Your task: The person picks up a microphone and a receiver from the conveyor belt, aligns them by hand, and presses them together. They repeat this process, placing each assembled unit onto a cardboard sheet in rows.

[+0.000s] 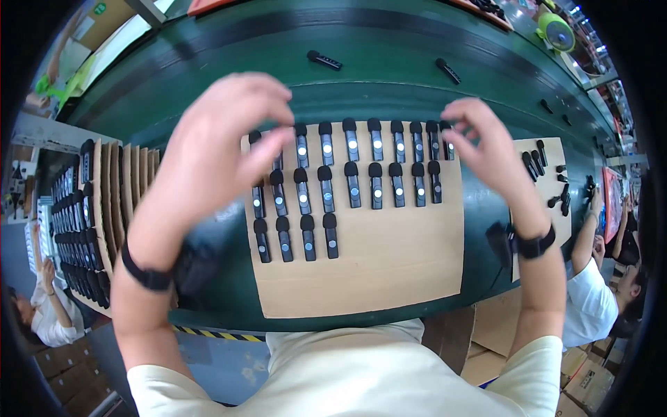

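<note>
A brown cardboard sheet (361, 278) lies in front of me with rows of small black clip-on microphones (354, 191) with foam tops, most showing a round light spot. My left hand (222, 132) hovers over the sheet's upper left corner, blurred, thumb and fingers apart with nothing visible between them. It partly hides the microphones there. At the upper right corner, my right hand (483, 139) has finger and thumb curled around the foam top of the last microphone (449, 149) in the far row.
Loose microphones (325, 61) lie on the green bench (375, 97) beyond the sheet. Upright cardboard sheets (114, 187) and packed microphones (76, 236) stand at left. Another cardboard sheet (552, 149) with black parts lies at right. Co-workers (590, 299) sit on both sides.
</note>
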